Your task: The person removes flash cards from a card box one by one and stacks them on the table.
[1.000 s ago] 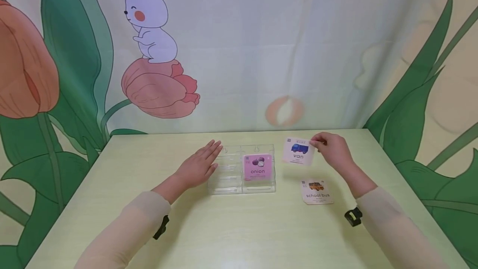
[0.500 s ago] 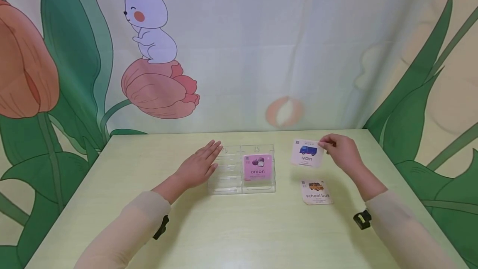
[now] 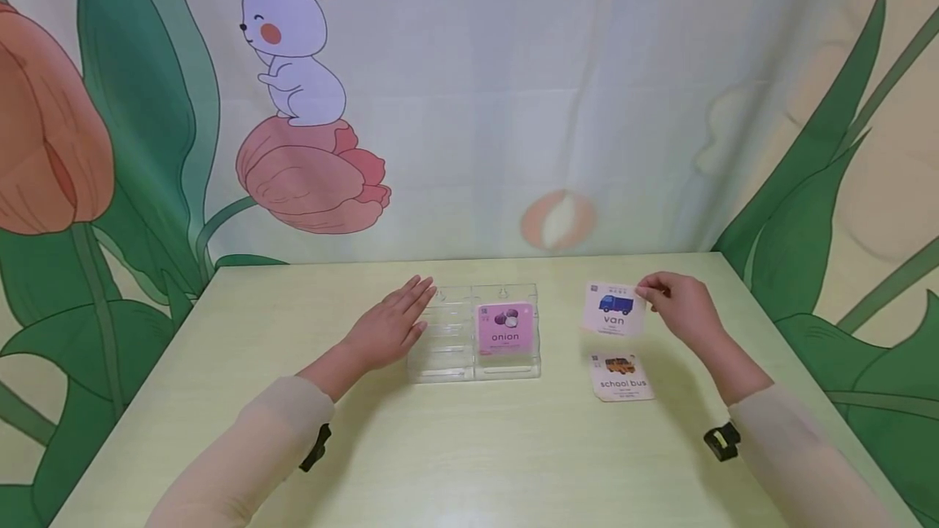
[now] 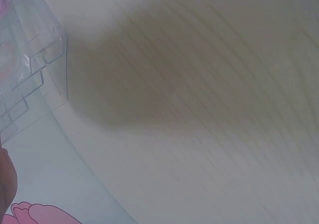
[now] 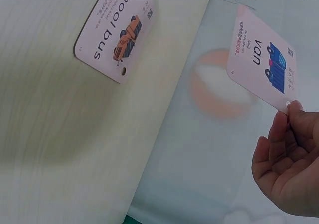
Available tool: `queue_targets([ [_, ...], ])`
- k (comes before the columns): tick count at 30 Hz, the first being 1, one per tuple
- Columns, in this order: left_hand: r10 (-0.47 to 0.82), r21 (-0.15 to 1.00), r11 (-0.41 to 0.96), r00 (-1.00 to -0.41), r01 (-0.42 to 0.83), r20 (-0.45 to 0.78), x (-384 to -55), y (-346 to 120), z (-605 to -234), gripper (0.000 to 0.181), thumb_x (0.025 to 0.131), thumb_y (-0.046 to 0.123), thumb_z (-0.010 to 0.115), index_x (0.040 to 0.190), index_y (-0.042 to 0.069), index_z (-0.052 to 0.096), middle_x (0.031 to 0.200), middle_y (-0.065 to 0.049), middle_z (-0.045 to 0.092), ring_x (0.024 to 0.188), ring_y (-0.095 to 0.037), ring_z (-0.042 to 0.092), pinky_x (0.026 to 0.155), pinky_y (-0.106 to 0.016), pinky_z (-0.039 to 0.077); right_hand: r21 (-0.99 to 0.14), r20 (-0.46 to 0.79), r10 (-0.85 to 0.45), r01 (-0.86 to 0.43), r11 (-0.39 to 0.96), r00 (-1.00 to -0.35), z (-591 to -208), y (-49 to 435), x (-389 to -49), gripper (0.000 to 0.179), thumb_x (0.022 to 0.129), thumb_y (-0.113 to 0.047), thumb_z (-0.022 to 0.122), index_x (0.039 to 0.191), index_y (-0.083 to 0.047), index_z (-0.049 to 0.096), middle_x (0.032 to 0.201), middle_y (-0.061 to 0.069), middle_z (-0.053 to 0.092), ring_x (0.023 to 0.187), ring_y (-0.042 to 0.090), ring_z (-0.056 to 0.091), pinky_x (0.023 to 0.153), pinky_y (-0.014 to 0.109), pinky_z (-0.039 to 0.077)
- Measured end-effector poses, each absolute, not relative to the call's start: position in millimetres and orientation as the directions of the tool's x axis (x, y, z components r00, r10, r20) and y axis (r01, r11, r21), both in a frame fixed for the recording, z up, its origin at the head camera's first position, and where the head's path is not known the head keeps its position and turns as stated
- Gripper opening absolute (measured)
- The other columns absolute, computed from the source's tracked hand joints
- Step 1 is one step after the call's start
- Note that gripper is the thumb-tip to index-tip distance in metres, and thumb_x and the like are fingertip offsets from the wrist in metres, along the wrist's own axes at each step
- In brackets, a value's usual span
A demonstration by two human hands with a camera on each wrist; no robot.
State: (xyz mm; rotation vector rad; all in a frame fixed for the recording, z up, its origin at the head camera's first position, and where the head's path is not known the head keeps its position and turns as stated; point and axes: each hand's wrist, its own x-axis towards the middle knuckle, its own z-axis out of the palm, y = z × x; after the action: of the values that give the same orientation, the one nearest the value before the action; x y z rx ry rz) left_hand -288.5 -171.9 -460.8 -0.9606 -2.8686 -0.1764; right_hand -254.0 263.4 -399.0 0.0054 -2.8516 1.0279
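My right hand (image 3: 684,305) pinches a pale pink flashcard (image 3: 613,310) with a blue van by its edge, between thumb and fingertips. In the right wrist view the van card (image 5: 264,59) is held up off the table. Just in front of it lies a school bus flashcard (image 3: 622,377), face up on the table. With fingers straight and together, my left hand (image 3: 389,324) rests against the left side of a clear plastic rack (image 3: 443,357). A pink onion flashcard (image 3: 506,328) sits in the rack's right column. In the left wrist view only a sliver of hand (image 4: 7,179) shows.
The pale wooden table (image 3: 469,455) runs back to a printed curtain (image 3: 455,104) with a rabbit and tulips. Each forearm wears a black wrist device, one of them on the right wrist (image 3: 722,441). The rack's corner (image 4: 57,40) shows close to the left wrist camera.
My right hand has carried the van card rightward and slightly nearer, to just behind the school bus card. My left hand, the rack and the onion card have stayed in place.
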Motion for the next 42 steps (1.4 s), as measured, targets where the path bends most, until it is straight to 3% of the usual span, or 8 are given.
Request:
queue_targets([
  [17,0.59,0.072,0.795,-0.795,0.603,0.142,-287,-173,-461,0.062,0.107,0.026,0.049,0.16,-0.001,0.029,0.169,-0.018,0.028,0.159,-0.038,0.025,0.128,-0.051,0.03,-0.631,0.114,0.028,-0.051,0.774,-0.993,-402,271,-249,0.028,0.106,-0.013,0.054,0.118,0.009,0.066,0.111,0.028,0.069,0.091,0.034,0.066,0.075,0.031,0.054],
  [42,0.59,0.062,0.797,-0.796,0.601,0.139,-287,-172,-460,0.063,0.107,0.026,0.049,0.159,-0.002,0.029,0.169,-0.019,0.028,0.158,-0.038,0.026,0.128,-0.05,0.03,-0.667,0.002,0.029,0.02,0.745,-1.0,-428,280,-252,0.03,0.107,-0.013,0.052,0.12,0.011,0.065,0.113,0.029,0.068,0.089,0.029,0.061,0.07,0.028,0.049],
])
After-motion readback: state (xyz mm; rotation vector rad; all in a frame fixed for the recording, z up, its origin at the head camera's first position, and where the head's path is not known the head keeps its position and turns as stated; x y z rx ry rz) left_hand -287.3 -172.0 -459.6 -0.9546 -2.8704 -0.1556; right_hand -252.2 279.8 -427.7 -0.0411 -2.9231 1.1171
